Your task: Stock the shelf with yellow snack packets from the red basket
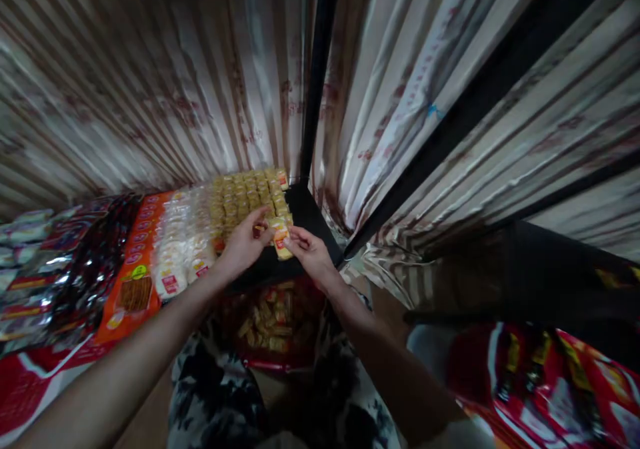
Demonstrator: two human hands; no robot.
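A small yellow snack packet [282, 241] with an orange-red label is pinched at its right side by my right hand [311, 252], its thumb lying over the edge. At the packet's upper left is my left hand [247, 239], thumb and index finger apart; whether its fingertips touch the packet is hard to tell. Behind both hands, rows of similar yellow packets [240, 194] stand close together on a black shelf [307, 216]. Below, between my knees, a red basin [287, 367] holds many loose yellow packets [275, 319].
Left of the rows are white packets in clear wrap [173, 256], an orange bag [131, 282] and dark shiny packets [95, 262]. Pleated curtains [200, 89] hang behind, with a black post [320, 69]. Red packages [560, 382] sit at the lower right.
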